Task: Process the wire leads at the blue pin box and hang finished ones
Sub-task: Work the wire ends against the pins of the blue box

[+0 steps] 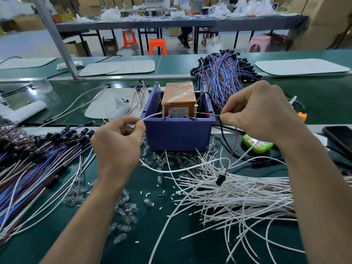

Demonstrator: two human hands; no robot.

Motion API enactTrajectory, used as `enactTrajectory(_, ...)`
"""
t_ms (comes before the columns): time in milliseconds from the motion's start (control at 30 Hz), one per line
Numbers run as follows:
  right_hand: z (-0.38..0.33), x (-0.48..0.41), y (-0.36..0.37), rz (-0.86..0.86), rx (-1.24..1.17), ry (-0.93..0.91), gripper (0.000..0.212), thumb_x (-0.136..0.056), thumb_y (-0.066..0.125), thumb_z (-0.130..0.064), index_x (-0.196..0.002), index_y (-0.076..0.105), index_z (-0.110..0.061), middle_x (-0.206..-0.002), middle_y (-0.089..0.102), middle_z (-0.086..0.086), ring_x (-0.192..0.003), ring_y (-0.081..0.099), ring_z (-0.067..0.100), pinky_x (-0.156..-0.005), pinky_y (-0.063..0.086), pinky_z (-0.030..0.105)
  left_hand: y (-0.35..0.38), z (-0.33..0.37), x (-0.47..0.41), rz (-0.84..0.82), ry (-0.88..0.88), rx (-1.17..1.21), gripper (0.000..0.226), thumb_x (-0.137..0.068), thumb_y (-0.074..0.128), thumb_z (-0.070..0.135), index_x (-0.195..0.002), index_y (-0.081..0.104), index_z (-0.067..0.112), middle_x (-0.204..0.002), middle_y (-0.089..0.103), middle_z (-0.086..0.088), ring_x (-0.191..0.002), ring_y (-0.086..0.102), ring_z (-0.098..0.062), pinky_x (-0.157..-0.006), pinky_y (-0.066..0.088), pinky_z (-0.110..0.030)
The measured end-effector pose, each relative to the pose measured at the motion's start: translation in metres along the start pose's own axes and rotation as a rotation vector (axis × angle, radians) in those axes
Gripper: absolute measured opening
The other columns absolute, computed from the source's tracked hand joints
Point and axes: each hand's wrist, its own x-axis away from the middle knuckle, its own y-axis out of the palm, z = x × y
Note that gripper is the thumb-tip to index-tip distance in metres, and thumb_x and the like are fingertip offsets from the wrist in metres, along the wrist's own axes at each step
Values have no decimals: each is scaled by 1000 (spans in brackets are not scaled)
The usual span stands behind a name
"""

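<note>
A blue pin box stands mid-bench with an orange taped block inside and two upright brass screw pins at its front. My left hand pinches a white wire whose end reaches the left pin. My right hand pinches a red wire lead whose end touches the right pin. The red lead hangs down from my right hand to a small black component.
White leads pile at the right front. Blue and brown leads with black caps lie at the left, another bundle behind the box. Clear bulbs and white sleeve bits scatter between. A green toy-like device and phone sit right.
</note>
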Motion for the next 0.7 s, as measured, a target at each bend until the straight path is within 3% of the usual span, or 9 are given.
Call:
enactTrajectory(67, -1, 0, 2, -9, 6, 3, 14, -76, 81, -21, -66, 78, -30, -58, 68, -22, -62, 65, -5, -54, 42, 7, 0, 1, 0, 1, 3, -4, 17, -84, 74, 37, -71, 70, 47, -60, 68, 21, -43, 55, -3, -56, 45, -22)
enactTrajectory(167, -2, 0, 7, 64, 0, 29, 14, -76, 81, -22, -64, 78, -29, -54, 67, -18, -63, 64, -7, -50, 41, 2, -1, 2, -1, 0, 2, -4, 17, -84, 73, 38, -73, 72, 51, -61, 69, 21, -47, 62, -7, -57, 53, -27)
enactTrajectory(267, -2, 1, 4, 54, -41, 56, 15, -74, 80, -22, -61, 77, -29, -52, 67, -14, -53, 64, -1, -50, 45, 5, -2, 1, 0, 2, -7, 18, 14, -83, 73, 39, -77, 73, 51, -60, 69, 18, -48, 64, -10, -58, 57, -31)
enactTrajectory(367, -5, 6, -11, -148, -169, 29, 13, -71, 78, -16, -62, 79, -25, -55, 70, -3, -42, 59, 8, -52, 53, 21, -3, 2, 1, 26, 0, 60, 14, -82, 74, 36, -74, 74, 47, -57, 67, 18, -42, 55, -5, -49, 45, -19)
enactTrajectory(533, -12, 8, -17, -168, -250, 23, 14, -73, 80, -12, -62, 79, -20, -57, 71, 3, -42, 57, 13, -48, 50, 23, -6, 5, 0, 17, 5, 86, 18, -85, 76, 27, -74, 73, 40, -56, 66, 18, -41, 50, -3, -42, 34, -10)
enactTrajectory(700, -14, 5, -3, -1, -55, 102, 20, -77, 81, -22, -59, 77, -24, -49, 67, -10, -44, 64, 6, -49, 52, 18, -3, 6, -3, -5, -13, 30, 18, -84, 75, 33, -70, 70, 44, -57, 65, 19, -43, 51, -3, -48, 38, -15)
